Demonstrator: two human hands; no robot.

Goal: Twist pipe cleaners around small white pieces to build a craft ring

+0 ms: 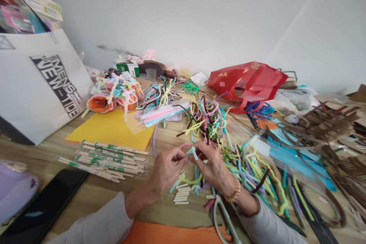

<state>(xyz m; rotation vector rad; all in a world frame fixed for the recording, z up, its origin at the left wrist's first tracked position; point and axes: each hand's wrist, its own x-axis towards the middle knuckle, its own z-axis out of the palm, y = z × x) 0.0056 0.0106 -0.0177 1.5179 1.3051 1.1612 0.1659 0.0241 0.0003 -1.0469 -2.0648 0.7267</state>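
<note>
Showing, from left: a canvas tote bag (42, 87) printed "MENS NEW-TIDE" at ten o'clock; paper-wrapped chopsticks (105, 160) at eight o'clock; at six o'clock, the left hand (166, 169) and right hand (213, 166) pinching closed on a pale blue pipe cleaner (192, 153).

Wrapped chopsticks (104, 160) left of pipe cleaners (246, 171), apparently.

A wooden table (94, 198) holds pipe cleaners (246, 171), wrapped chopsticks (105, 160) and yellow card (108, 129).

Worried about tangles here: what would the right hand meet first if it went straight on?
Likely the pale blue pipe cleaner at the fingertips of the right hand; depth is unclear.
</note>
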